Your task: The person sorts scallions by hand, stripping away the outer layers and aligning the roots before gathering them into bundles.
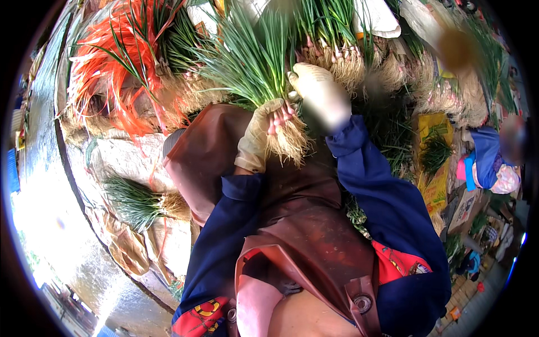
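Observation:
My left hand (pixel 255 137), in a pale glove, is closed round a bunch of green onions (pixel 247 59). Their long green leaves fan upward, and the pinkish bulbs (pixel 279 119) and straw-coloured roots (pixel 289 143) hang below my fingers. At the bunch's right side is my right hand (pixel 319 92), also gloved, with its fingers curled in against the stems. A blur covers part of that hand, and what its fingertips pinch, if anything, is hidden. The bunch is above my lap, over a brown apron (pixel 303 219).
More rooted green onion bunches (pixel 334 53) lie ahead. Orange-red plastic strips (pixel 109 62) spread at the far left. A separate bunch (pixel 135 202) rests on pale sacking to my left. On the right are a yellow bag (pixel 432 194), loose greens (pixel 393 121) and another person's blue sleeve (pixel 487 146).

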`<action>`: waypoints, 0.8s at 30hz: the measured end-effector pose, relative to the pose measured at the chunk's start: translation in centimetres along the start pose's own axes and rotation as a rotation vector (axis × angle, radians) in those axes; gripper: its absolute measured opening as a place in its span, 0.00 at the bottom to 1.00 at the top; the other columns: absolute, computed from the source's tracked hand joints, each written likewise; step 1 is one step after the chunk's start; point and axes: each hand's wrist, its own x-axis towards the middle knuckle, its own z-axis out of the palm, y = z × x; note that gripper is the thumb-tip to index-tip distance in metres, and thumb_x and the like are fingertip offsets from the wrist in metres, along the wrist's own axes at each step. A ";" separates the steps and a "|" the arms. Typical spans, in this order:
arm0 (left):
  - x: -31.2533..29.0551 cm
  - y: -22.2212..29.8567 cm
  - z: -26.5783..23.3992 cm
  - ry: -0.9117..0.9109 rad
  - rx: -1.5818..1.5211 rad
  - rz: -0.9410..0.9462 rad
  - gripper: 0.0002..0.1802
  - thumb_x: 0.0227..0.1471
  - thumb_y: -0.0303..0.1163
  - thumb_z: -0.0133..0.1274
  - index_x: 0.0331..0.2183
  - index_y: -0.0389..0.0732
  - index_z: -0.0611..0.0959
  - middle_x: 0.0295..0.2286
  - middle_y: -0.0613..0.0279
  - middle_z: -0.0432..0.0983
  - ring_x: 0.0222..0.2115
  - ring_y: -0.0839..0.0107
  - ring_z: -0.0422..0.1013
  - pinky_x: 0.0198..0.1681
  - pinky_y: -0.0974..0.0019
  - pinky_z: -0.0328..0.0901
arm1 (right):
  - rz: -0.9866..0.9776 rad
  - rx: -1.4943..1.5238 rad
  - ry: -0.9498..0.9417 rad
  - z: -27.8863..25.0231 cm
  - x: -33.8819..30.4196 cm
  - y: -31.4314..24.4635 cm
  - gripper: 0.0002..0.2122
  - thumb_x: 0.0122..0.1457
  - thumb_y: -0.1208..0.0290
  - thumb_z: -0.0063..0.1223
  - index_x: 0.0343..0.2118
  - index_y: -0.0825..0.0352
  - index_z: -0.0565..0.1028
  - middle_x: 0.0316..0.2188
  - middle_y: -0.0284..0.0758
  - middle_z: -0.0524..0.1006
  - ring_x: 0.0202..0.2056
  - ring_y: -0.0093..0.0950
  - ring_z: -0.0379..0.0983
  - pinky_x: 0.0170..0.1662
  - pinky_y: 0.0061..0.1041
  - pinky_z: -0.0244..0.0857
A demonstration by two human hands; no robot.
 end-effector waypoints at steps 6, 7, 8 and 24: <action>-0.4 0.1 2.3 -0.002 -0.328 -0.017 0.15 0.49 0.33 0.50 0.33 0.29 0.75 0.25 0.52 0.73 0.27 0.65 0.71 0.33 0.65 0.69 | 0.045 0.337 0.328 1.8 1.8 7.8 0.12 0.60 0.61 0.44 0.35 0.66 0.74 0.25 0.34 0.77 0.22 0.28 0.72 0.24 0.31 0.65; -0.3 0.1 2.8 0.033 -0.424 -0.056 0.15 0.49 0.33 0.50 0.34 0.29 0.75 0.26 0.53 0.73 0.28 0.64 0.71 0.34 0.64 0.69 | 0.165 0.532 0.365 1.6 2.4 8.0 0.13 0.60 0.61 0.44 0.35 0.65 0.74 0.26 0.33 0.77 0.22 0.28 0.72 0.25 0.30 0.65; -0.3 0.3 3.0 -0.007 -0.409 -0.032 0.16 0.49 0.32 0.52 0.36 0.29 0.75 0.27 0.52 0.74 0.29 0.64 0.72 0.36 0.63 0.70 | 0.285 0.727 0.401 1.3 2.8 8.3 0.13 0.60 0.60 0.43 0.34 0.65 0.75 0.26 0.33 0.77 0.23 0.28 0.72 0.25 0.30 0.66; -5.6 5.6 8.9 -0.116 -0.821 0.051 0.15 0.50 0.34 0.46 0.38 0.33 0.75 0.33 0.56 0.72 0.31 0.69 0.70 0.40 0.64 0.67 | 0.307 -0.827 -0.403 0.4 -8.8 8.5 0.18 0.55 0.53 0.45 0.33 0.65 0.74 0.32 0.42 0.77 0.36 0.37 0.74 0.39 0.32 0.67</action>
